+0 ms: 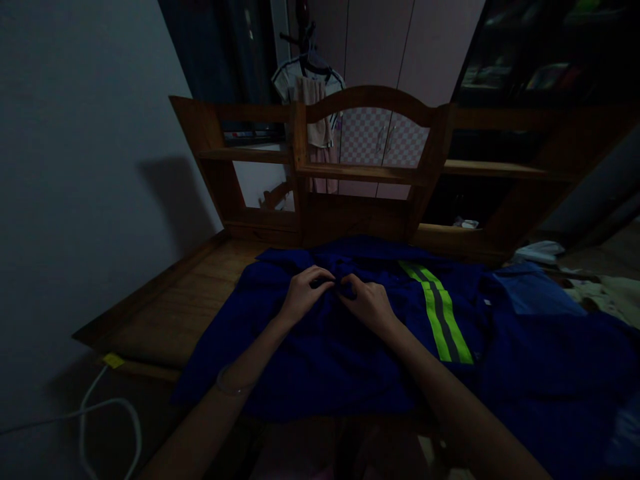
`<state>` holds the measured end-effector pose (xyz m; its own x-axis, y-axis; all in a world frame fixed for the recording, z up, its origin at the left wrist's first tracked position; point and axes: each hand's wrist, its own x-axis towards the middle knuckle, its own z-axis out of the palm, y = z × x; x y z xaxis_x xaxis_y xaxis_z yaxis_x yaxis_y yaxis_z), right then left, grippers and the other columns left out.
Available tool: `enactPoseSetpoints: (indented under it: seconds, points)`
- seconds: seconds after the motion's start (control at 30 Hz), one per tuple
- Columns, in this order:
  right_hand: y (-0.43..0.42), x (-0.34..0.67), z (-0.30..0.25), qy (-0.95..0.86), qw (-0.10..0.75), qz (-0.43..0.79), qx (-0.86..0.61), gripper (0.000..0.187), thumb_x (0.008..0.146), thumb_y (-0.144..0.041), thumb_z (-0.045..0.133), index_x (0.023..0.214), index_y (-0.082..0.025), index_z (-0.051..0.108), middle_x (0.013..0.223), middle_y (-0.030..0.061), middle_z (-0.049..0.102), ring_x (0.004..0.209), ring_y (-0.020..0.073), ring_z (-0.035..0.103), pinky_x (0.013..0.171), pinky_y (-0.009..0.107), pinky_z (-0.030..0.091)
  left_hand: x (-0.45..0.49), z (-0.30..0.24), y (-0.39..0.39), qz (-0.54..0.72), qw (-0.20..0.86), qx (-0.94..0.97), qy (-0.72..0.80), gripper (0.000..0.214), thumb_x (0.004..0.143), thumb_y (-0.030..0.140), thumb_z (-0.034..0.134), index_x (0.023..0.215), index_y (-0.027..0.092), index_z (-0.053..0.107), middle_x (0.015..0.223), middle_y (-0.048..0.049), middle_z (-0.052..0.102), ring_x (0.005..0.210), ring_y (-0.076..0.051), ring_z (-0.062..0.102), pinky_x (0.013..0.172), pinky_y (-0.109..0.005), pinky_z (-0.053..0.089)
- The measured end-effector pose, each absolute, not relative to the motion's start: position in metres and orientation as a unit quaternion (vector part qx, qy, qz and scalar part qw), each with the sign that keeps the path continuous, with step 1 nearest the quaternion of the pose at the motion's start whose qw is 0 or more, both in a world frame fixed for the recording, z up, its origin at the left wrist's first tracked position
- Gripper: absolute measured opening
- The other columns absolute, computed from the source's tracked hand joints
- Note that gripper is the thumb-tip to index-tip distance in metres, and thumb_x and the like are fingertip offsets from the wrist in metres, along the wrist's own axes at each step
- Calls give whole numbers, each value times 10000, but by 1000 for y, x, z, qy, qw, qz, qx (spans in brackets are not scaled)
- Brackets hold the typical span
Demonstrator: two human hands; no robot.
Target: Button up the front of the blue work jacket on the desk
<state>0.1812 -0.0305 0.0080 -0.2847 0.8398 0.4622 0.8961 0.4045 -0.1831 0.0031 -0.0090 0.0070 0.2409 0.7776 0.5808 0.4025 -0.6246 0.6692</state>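
Head view: dim room, wooden surface [185,307] w/ plain grain, bare along its L edge, where a pale wall [90,167] runs close by. A wooden shelf unit [370,175] w/ arched top rail stands along the back edge; behind it, pinkish cabinet doors [380,40], lower panels checkered, & a dark coat rack [303,33] w/ a white top [287,80] hung on it. Near the front L corner: yellow tag [113,361] on a looped white cable [135,427].

Blue garment [300,360], matte, creased cloth, lies spread over the middle of the surface, from near the back edge to the front edge. A flat yellow-green band [437,320] w/ gray center stripe slants across its R part. More blue cloth [550,373] continues toward the R, w/ a lighter blue patch [537,290].

L hand [307,290] & R hand [369,303] meet mid-garment, thumbs & forefingers curved into rings, tips pinching the cloth; exact bit btw them too dark to tell. Thin round bracelet [233,385] on L forearm.
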Motion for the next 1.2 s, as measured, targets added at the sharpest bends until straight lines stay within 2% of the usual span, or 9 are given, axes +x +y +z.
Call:
enactPoseSetpoints:
  seconds: [0.3,0.5,0.6,0.7,0.77,0.87,0.93,1.1,1.2]
  points:
    - [-33,182,12,-816,232,-57,-526,195,854,-365,497,964,-249,607,665,18,668,627,180,629,545,245,294,3,6,-10,445,148,790,395,94,806,276,569,835,198,614,875,-28,619,861,-166,579,797,-282,436]
    - [-37,193,27,-842,242,-14,-481,202,830,-338,476,741,-189,580,613,18,610,585,148,577,555,228,294,-42,7,8,304,78,839,444,341,687,537,636,669,199,600,695,-14,618,693,-173,552,630,-255,391]
    - [-37,198,35,-849,255,30,-461,206,810,-301,475,661,-178,546,550,-9,533,524,116,509,544,220,286,-75,18,9,262,96,840,465,383,665,579,625,665,197,600,682,-1,610,668,-160,547,600,-239,375]
    - [-37,201,41,-853,261,77,-445,224,789,-274,478,592,-172,498,520,-32,457,492,94,441,529,216,276,-91,28,3,250,134,846,452,352,686,536,629,787,199,612,779,5,618,727,-160,557,653,-237,399]
    - [-36,205,43,-860,248,114,-432,229,773,-266,492,567,-167,476,528,-41,437,503,87,431,518,210,268,-93,29,-1,263,137,855,426,293,719,474,626,817,198,608,893,-13,606,830,-171,555,752,-259,416]
    - [-32,215,46,-868,193,175,-424,247,762,-278,502,545,-163,477,530,-50,433,496,79,423,487,206,251,-91,22,-5,296,92,858,410,226,729,405,638,815,198,612,1046,-54,548,995,-202,504,906,-330,381]
    - [-27,224,44,-864,155,191,-440,258,762,-294,508,539,-165,500,515,-50,444,472,79,415,467,212,240,-91,15,-4,297,75,851,426,250,718,413,647,848,202,611,1043,-65,535,1000,-214,495,914,-357,380]
    - [-18,238,32,-836,104,100,-529,230,730,-314,582,539,-185,573,521,-6,531,477,119,478,467,239,247,-98,7,-3,274,135,827,472,406,693,433,662,1028,232,549,962,-35,590,885,-208,558,797,-316,430]
    - [-19,236,29,-817,96,50,-567,157,712,-316,618,612,-195,620,596,32,584,559,170,547,503,252,308,-97,10,-6,267,179,815,482,303,736,462,607,930,230,587,878,-14,617,821,-198,577,742,-287,433]
